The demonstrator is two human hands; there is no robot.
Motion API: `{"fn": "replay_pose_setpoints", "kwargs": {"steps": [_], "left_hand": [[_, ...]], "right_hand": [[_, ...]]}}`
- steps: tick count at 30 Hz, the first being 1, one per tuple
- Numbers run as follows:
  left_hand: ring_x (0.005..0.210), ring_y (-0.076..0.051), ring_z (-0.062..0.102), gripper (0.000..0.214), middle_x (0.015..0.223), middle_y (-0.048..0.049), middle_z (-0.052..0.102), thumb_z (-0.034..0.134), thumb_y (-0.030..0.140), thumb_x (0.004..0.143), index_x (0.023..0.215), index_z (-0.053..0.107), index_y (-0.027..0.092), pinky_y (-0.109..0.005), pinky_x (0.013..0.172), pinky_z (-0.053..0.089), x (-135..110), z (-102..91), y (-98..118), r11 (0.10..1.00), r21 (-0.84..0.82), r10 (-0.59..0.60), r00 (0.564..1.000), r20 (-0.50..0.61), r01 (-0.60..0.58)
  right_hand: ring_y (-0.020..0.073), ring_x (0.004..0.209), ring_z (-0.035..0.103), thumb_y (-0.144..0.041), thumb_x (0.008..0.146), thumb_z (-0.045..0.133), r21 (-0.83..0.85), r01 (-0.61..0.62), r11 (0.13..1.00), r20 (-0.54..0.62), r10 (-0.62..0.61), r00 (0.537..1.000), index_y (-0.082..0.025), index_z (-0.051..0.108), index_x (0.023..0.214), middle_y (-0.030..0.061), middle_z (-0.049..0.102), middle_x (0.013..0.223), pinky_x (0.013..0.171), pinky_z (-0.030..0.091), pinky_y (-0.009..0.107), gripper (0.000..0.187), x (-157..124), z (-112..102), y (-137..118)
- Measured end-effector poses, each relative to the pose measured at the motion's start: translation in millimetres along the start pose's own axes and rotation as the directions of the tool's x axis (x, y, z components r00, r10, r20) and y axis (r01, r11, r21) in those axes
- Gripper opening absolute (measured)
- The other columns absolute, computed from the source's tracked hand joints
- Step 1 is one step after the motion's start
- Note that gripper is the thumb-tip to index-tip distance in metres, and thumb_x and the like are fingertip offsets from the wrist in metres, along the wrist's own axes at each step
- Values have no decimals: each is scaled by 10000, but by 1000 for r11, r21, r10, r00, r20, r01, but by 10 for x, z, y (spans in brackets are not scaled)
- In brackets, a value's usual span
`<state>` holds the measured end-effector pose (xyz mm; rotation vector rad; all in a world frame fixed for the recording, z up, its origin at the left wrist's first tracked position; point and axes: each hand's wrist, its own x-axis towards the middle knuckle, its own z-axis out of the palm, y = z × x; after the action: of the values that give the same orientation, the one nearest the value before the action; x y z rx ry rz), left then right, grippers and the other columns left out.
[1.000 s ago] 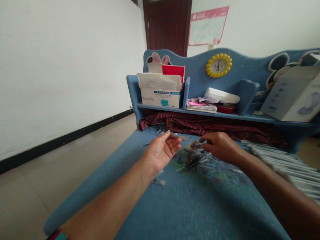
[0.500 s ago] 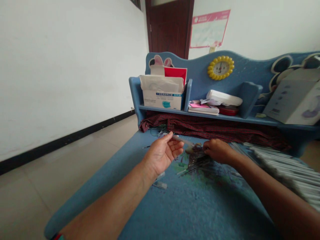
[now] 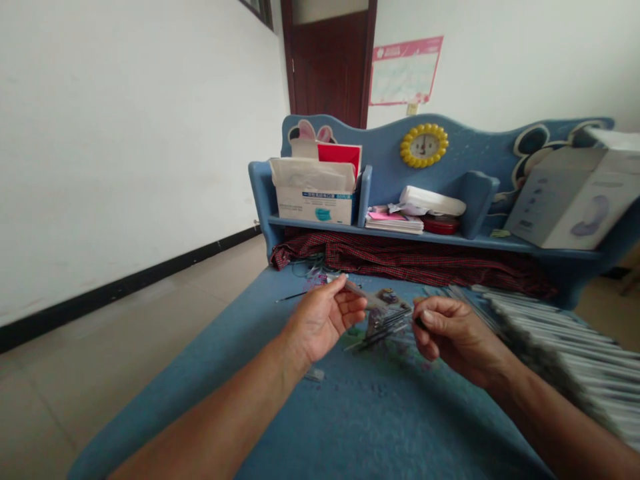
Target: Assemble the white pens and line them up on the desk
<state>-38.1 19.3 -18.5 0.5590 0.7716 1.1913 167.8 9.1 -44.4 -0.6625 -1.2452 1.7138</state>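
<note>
My left hand [image 3: 323, 323] is turned palm up, its thumb and fingers closed on a slim translucent tube [image 3: 356, 291] that points toward my right hand. My right hand [image 3: 453, 333] is pinched around a small dark piece [image 3: 419, 322], mostly covered by the fingers, so its kind does not show. Between the hands, thin dark rods [image 3: 383, 329] lie in a loose heap on the blue desk [image 3: 350, 427]. Another dark rod [image 3: 291, 297] lies beyond my left wrist. Small clear pieces [image 3: 314, 375] rest on the desk beside my left forearm.
Many long pale grey sticks [image 3: 560, 333] are piled at the right. A red-black checked cloth [image 3: 400, 257] runs below the shelf [image 3: 320, 223], which holds a mask box [image 3: 313, 203], papers [image 3: 394, 223] and a white carton [image 3: 565, 193]. A yellow-rimmed clock [image 3: 424, 145] hangs above.
My right hand has drawn back from the rod heap toward me and turned, now showing its thumb and pinched fingers. The left hand keeps its hold on the tube. The view has shifted slightly.
</note>
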Motion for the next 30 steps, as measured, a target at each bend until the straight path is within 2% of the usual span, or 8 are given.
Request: {"fn": "replay_pose_setpoints", "kwargs": {"steps": [5,13,30], "left_hand": [[481,-134,630,235,565,-60,649,436,217,880,723,570,105,-209,442,508,-41,59,-71,1000,28,-15,1000,15,14],[492,-134,633,207,586,-63,653,438,205,877,751,564,100,-212,445,517,-41,61,-113,999,52,-9,1000,27,7],[513,-135,631,209,609,-72,642,474,231,860,743,573,89,-220,469,525,-31,72,-184,987,149,47,997,56,-55]], "right_hand": [[63,378,485,-298,681,723,141,1,990,30,-5,1000,-172,576,698,-40,584,511,393,369,179,195,-61,79,65],[77,390,510,-284,664,733,46,65,997,-77,-62,995,-152,551,627,-20,608,530,392,375,183,227,-27,164,95],[71,376,505,-289,649,737,20,34,999,-124,-32,992,-150,545,617,-26,601,510,382,371,176,239,-23,182,131]]}}
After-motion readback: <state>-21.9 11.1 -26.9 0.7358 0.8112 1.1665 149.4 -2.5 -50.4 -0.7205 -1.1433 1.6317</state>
